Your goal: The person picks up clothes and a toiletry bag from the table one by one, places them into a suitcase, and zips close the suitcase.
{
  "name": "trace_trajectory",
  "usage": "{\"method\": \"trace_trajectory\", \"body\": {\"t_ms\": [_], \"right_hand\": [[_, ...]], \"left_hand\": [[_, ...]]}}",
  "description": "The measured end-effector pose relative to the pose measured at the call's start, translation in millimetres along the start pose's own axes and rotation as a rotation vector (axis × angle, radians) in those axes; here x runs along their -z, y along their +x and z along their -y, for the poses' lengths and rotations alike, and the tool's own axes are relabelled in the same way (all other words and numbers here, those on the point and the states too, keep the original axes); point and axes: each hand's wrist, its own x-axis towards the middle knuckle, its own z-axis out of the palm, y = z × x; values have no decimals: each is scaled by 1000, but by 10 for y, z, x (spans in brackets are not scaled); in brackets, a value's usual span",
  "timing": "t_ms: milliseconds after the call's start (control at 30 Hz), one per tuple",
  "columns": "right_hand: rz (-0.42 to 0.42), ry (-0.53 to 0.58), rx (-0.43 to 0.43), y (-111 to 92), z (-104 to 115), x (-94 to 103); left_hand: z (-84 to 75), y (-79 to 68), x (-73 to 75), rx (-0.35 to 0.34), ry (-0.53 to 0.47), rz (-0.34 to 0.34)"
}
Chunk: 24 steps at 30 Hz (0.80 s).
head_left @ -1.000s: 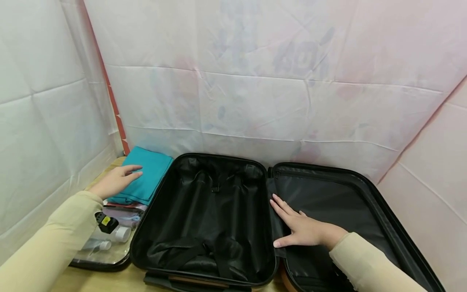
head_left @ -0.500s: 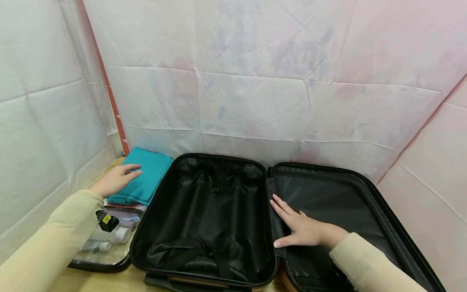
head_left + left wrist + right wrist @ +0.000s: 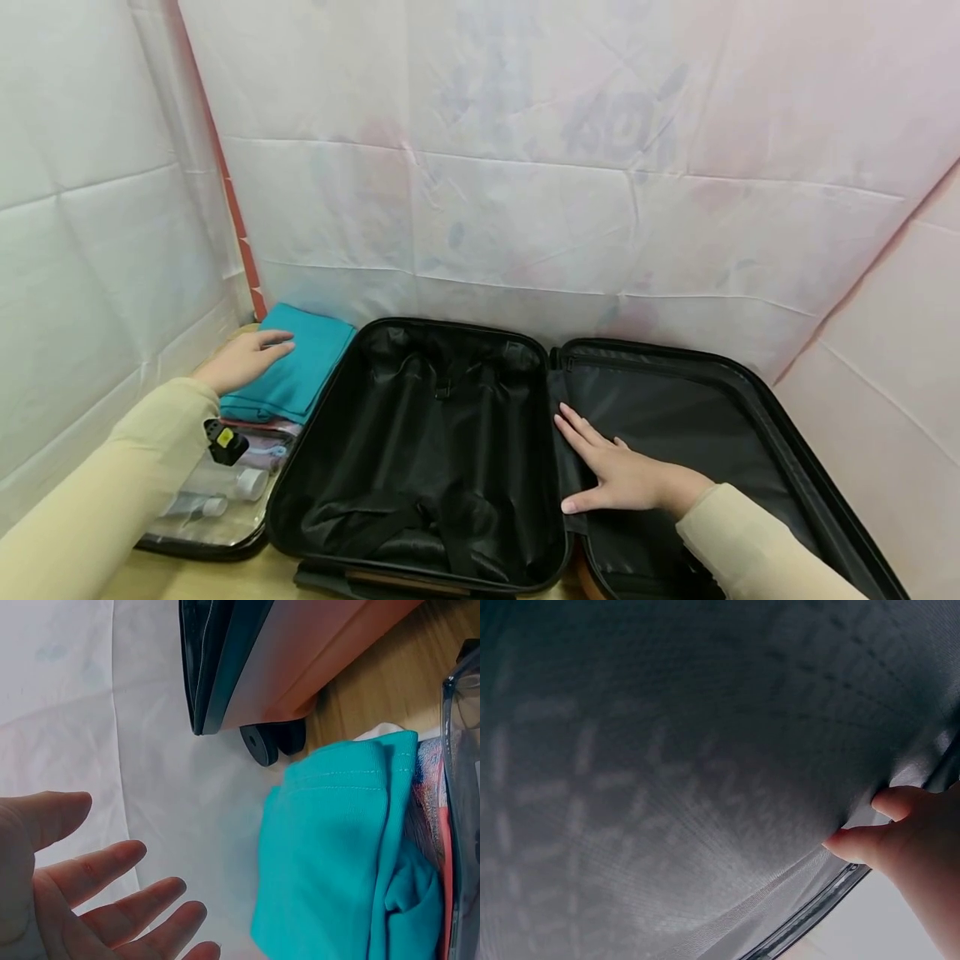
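Clock read from the middle of the suitcase's deep shell [image 3: 435, 450], noon toward the back sheeting [image 3: 525, 217]. Done, as I judge it: suitcase spread into two halves, lid half [image 3: 697, 442] at 3 o'clock. Left: loading looks not begun. The folded teal garment [image 3: 318, 354] lies outside, beside the shell at 10 o'clock (stitched hem visible in the left wrist view; type of garment I cannot tell). At 9 o'clock, a black-rimmed clear case [image 3: 206, 548] with two white-capped bottles [image 3: 228, 482]; whether they sit within or on top, unsure.

My left hand [image 3: 246, 360], at 10 o'clock, hangs near the garment's outer edge, thumb and fingers loosely parted, holding nothing; the left wrist view shows a gap to the garment. My right hand [image 3: 633, 477], at 3 o'clock, rests on the hinge-side lining [image 3: 573, 467] of the lid half, fingers splayed, thumb well apart; it touches fabric, with no grip on it that I can see.
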Motion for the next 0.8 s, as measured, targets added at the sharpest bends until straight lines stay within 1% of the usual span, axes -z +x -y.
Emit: {"method": "trace_trajectory", "body": {"t_ms": [200, 433, 667, 800], "right_hand": [[-18, -11, 1, 21, -6, 20], [-7, -22, -3, 13, -16, 16], [-12, -13, -20, -39, -46, 44], [-5, -6, -10, -31, -33, 26]], "left_hand": [[73, 48, 39, 5, -3, 0], [88, 27, 4, 50, -9, 12], [131, 125, -24, 91, -66, 13], [175, 100, 0, 126, -83, 21]]}}
